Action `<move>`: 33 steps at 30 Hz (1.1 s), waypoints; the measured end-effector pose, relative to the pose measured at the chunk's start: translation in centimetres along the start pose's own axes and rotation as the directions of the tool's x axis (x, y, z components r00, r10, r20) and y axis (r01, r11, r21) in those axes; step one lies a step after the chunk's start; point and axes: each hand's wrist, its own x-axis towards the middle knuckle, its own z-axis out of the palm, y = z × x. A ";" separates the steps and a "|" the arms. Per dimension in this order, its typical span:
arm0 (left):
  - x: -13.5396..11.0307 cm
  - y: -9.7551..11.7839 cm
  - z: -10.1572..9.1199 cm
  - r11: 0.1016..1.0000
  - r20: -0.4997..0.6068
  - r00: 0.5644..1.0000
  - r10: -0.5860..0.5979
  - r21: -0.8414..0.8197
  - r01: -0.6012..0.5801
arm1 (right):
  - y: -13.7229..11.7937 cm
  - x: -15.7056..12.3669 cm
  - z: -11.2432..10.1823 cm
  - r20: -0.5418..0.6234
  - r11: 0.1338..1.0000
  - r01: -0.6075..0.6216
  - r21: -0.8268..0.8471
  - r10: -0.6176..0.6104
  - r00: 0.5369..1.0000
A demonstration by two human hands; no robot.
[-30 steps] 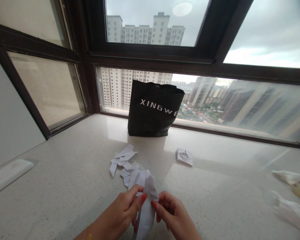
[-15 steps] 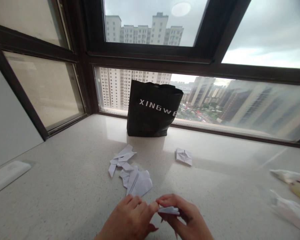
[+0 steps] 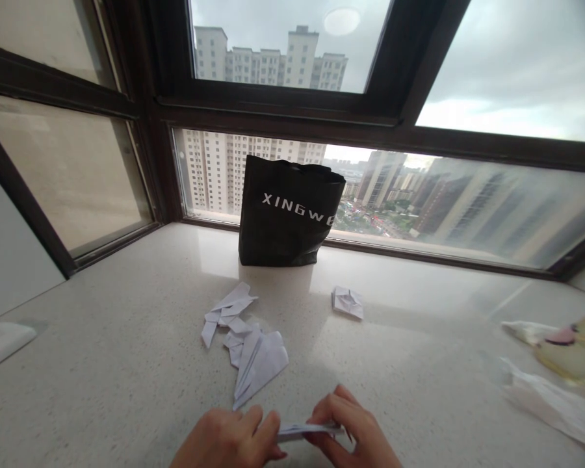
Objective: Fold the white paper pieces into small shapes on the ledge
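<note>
pinching folded white paper (image 3: 296, 430) edge-on, l hand (image 3: 227, 435) on one end, r hand (image 3: 355, 426) on other, nr side of desk (image 3: 429, 390); paper pcs (image 3: 263, 364) just beyond, blk bag (image 3: 285, 224) farther back.

Folded paper (image 3: 295, 431) is looking white, shopping bag (image 3: 283, 237) is rocking black with whitish lettering (image 3: 299, 210) (kinda silvery), countertop (image 3: 419, 351) is going speckled grey-on-white, window frame (image 3: 283, 125) is running dark brown.

You face dark-framed windows (image 3: 283, 112) meeting in a corner above a pale, speckled worktop (image 3: 414, 370); outside, tall buildings (image 3: 260, 68) stand under a cloudy sky (image 3: 531, 65).
</note>
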 end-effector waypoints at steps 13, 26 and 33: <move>-1.7 -2.5 0.5 0.913 -0.099 0.947 -0.305 -0.313 0.261 | 8.0 4.5 -10.2 -0.046 0.933 -0.359 0.000 0.359 0.932; 0.0 -0.5 -0.4 0.975 0.089 0.984 -0.155 -0.144 0.166 | 14.2 9.9 -14.1 -0.114 0.841 -0.468 -0.271 0.454 0.883; 0.9 -0.7 -1.3 0.929 0.082 0.970 -0.229 -0.280 0.243 | 14.5 9.2 -13.8 -0.378 0.776 -0.506 -0.377 0.370 0.849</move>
